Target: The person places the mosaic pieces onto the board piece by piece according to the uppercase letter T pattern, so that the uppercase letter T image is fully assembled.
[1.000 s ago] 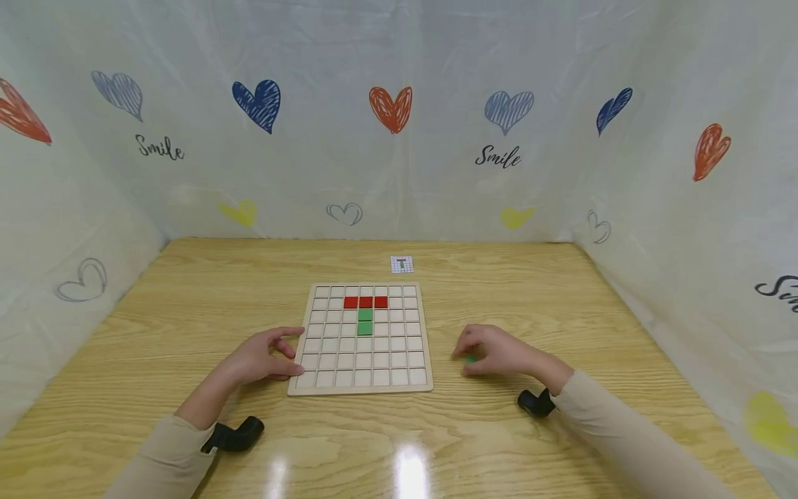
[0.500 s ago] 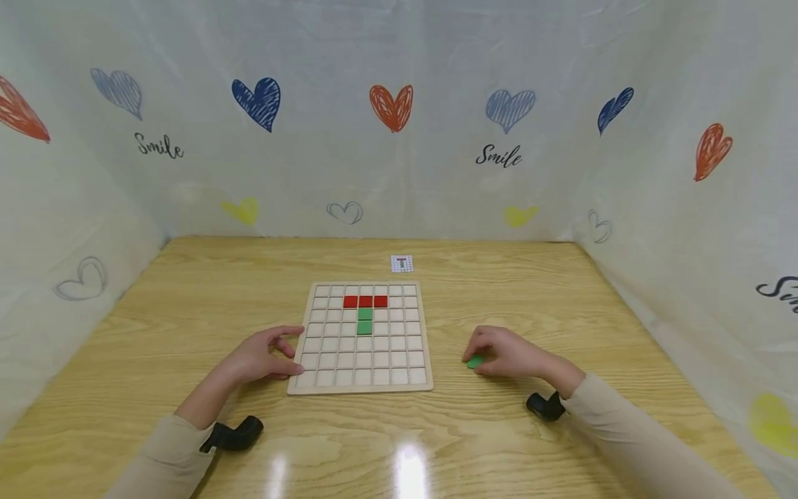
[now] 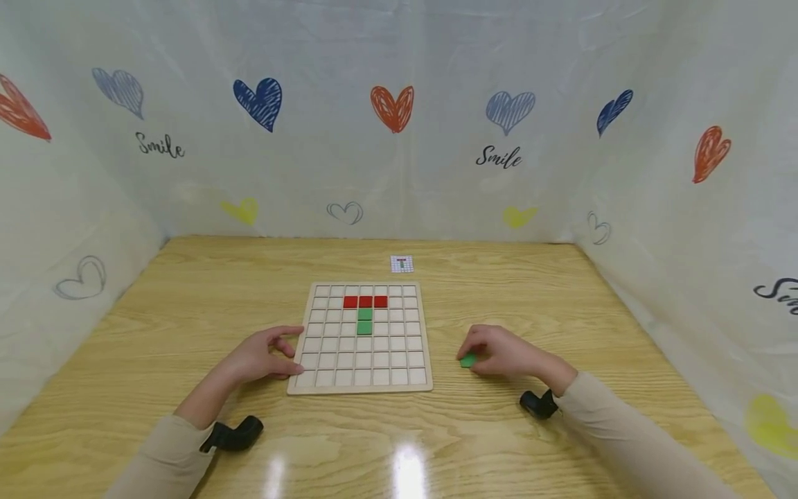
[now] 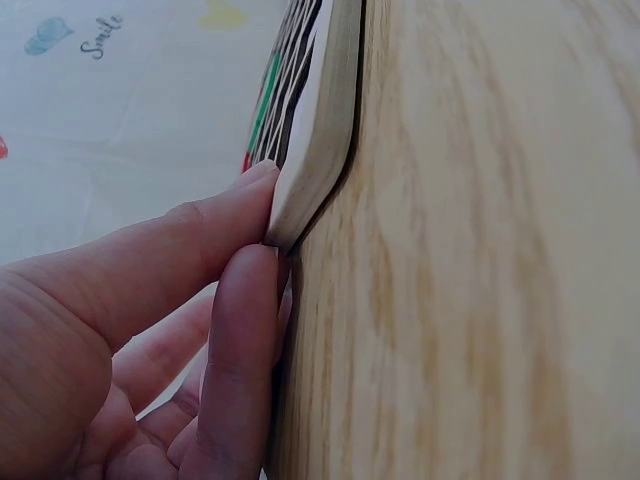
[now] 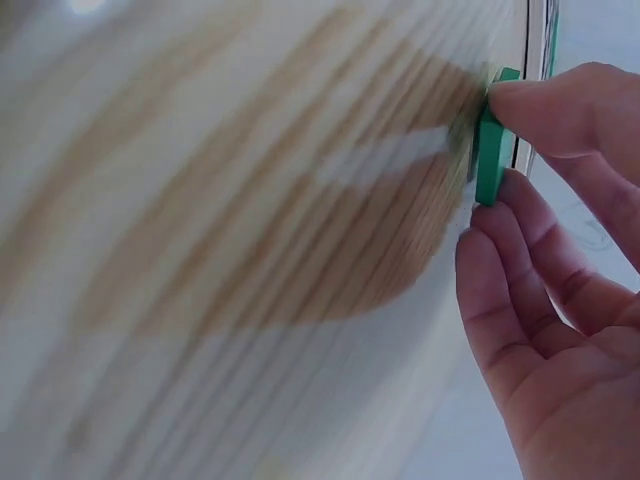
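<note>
A wooden grid board [image 3: 360, 389] lies flat on the table. Three red tiles [image 3: 366, 302] form a row on it, with two green tiles [image 3: 364, 327] in a column below the middle one. My left hand [image 3: 262, 355] touches the board's left edge, forefinger and thumb spread apart along it; in the left wrist view the thumb [image 4: 200, 235] rests at the near corner. Right of the board, my right hand [image 3: 499, 351] pinches a loose green tile [image 5: 490, 150] just over the tabletop. Part of that tile is hidden by the fingers.
A small printed card [image 3: 402, 264] with a red and green T pattern lies behind the board. The wooden table [image 3: 349, 443] is enclosed by white curtains [image 3: 436, 187] printed with hearts. Black camera mounts [image 3: 233, 435] protrude from both wrists.
My right hand, with the green tile, shifted slightly right and then back a little left toward the board. The left hand and the tiles on the board stayed put.
</note>
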Demonstrator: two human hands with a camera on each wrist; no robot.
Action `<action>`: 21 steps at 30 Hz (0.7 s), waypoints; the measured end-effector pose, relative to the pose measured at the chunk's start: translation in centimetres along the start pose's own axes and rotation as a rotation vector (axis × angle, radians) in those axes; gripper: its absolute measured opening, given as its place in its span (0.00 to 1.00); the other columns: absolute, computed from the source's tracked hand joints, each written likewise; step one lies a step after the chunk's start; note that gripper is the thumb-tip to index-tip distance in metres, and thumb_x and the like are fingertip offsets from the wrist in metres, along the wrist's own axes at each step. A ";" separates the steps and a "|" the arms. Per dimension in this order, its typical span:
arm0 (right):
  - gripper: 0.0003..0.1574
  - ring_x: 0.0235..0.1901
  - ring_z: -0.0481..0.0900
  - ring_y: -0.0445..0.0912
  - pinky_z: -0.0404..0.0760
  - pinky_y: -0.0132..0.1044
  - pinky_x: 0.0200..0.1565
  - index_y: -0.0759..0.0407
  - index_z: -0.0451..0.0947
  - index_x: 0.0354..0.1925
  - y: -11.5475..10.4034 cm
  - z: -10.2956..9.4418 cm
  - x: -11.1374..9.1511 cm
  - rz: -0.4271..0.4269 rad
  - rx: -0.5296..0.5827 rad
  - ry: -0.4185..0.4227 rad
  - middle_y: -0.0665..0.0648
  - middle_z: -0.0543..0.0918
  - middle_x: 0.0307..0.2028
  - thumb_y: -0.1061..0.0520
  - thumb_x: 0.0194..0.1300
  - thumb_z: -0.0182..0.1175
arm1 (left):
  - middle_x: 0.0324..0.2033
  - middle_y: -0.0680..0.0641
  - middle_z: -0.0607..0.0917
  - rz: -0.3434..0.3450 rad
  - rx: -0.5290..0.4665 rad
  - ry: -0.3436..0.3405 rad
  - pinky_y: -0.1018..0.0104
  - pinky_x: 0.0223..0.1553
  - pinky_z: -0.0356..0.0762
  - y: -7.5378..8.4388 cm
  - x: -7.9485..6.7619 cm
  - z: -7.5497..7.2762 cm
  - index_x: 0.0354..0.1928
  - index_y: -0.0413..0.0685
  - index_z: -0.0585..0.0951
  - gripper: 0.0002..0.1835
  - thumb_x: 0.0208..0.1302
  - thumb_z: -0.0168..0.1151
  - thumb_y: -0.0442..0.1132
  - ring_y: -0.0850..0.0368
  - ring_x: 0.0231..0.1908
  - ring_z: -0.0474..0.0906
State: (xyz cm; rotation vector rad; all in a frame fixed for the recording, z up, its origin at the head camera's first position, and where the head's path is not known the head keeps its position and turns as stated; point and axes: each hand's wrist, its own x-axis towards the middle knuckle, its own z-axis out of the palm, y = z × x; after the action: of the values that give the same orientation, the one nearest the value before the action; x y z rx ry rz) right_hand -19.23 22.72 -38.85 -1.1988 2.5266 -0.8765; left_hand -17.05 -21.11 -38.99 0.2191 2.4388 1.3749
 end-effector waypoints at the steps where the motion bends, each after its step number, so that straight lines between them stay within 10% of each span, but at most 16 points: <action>1: 0.12 0.35 0.75 0.42 0.77 0.35 0.39 0.58 0.82 0.39 -0.1 0.0 0.2 0.002 0.001 0.006 0.50 0.76 0.35 0.66 0.55 0.65 | 0.32 0.44 0.74 -0.002 -0.002 0.000 0.65 0.27 0.75 0.0 0.0 0.0 0.63 0.33 0.65 0.42 0.46 0.74 0.35 0.56 0.26 0.72; 21: 0.11 0.34 0.74 0.44 0.75 0.38 0.40 0.58 0.83 0.39 -2.5 0.4 4.1 -0.005 0.000 0.040 0.47 0.76 0.34 0.65 0.55 0.64 | 0.33 0.44 0.74 -0.011 -0.006 -0.011 0.65 0.26 0.75 0.2 -0.2 0.0 0.64 0.32 0.65 0.42 0.46 0.74 0.36 0.55 0.25 0.72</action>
State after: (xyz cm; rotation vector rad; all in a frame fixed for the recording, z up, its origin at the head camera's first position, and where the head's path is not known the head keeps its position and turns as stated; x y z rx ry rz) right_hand -20.12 18.16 -37.43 -1.2003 2.5563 -0.9104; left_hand -16.87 -21.02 -38.80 0.2111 2.4232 1.3725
